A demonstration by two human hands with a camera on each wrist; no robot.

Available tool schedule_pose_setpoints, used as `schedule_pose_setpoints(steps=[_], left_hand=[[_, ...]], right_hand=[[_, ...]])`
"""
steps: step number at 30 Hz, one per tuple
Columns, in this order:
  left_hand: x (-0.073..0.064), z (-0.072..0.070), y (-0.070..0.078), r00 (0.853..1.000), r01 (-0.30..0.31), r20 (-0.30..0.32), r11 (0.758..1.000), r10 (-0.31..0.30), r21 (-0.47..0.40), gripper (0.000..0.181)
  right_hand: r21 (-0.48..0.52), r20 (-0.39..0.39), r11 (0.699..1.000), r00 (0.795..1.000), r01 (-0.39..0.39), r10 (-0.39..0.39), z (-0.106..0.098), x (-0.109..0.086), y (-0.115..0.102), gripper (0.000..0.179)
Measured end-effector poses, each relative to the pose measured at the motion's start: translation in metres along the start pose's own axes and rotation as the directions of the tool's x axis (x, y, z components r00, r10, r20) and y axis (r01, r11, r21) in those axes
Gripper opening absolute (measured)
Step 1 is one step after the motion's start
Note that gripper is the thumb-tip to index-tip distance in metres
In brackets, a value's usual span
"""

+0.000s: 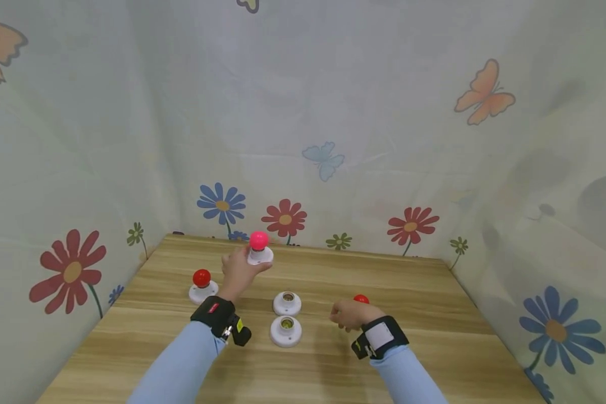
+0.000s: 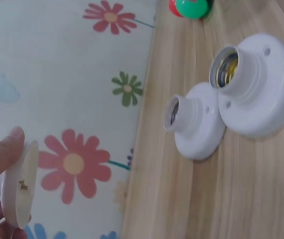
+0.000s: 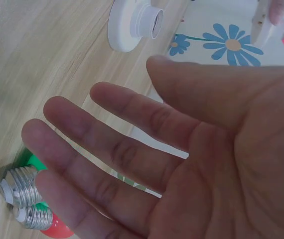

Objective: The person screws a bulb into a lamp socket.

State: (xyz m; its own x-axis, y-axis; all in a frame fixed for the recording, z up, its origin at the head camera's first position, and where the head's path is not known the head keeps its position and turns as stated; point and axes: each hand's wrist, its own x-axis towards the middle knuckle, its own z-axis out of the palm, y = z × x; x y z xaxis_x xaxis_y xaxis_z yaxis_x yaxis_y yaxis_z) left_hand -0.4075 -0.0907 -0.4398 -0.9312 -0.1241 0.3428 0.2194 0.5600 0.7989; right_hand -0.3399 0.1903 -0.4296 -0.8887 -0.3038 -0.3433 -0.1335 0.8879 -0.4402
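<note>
The lamp holder [image 1: 265, 257], white and round, is raised off the bench [image 1: 394, 275] in the left hand [image 1: 238, 270], a bright red bulb [image 1: 259, 240] upright in it. Behind hangs a pale curtain [image 1: 379, 101] printed with flowers and butterflies, and the wood-grain bench spreads before it. Light blue sleeves [image 1: 177, 365] reach in, with black straps [image 1: 213, 315] round the wrists. The left hand's fingers grasp the holder's base; the right hand [image 1: 350, 314] is over the right part of the bench, its fingers relaxed and released. Left of the left hand stands another holder [image 1: 200, 294], carrying a red bulb. Between the hands, two white sockets [image 1: 285, 338], mouths up, stand one just behind the other. Smallest, near the right hand, a green bulb [image 3: 35, 163] and a second red bulb [image 3: 57, 229] lie close together, their silver screw bases [image 3: 23, 185] showing.
</note>
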Motion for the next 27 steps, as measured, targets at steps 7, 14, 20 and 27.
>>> schedule_pose_setpoints(steps=[7,14,20,27], left_hand=[[0.007,0.024,-0.047,0.999,0.027,-0.017,1.000,-0.027,-0.016,0.062],[-0.007,0.042,-0.090,0.996,0.073,-0.052,0.993,-0.068,0.097,0.059],[-0.016,0.046,-0.100,0.996,0.087,-0.045,0.974,-0.080,0.207,0.056],[-0.015,0.049,-0.099,0.995,0.101,-0.040,0.956,-0.093,0.276,0.064]], right_hand=[[0.023,0.000,0.999,0.999,0.037,-0.037,-0.001,-0.003,0.000,0.015],[0.036,0.006,0.997,0.998,0.067,-0.067,0.002,-0.002,0.005,0.012],[0.021,0.010,0.998,0.998,0.058,-0.058,0.005,0.001,0.013,0.011],[0.031,0.020,0.998,0.999,0.049,-0.049,0.003,0.003,0.016,0.012]])
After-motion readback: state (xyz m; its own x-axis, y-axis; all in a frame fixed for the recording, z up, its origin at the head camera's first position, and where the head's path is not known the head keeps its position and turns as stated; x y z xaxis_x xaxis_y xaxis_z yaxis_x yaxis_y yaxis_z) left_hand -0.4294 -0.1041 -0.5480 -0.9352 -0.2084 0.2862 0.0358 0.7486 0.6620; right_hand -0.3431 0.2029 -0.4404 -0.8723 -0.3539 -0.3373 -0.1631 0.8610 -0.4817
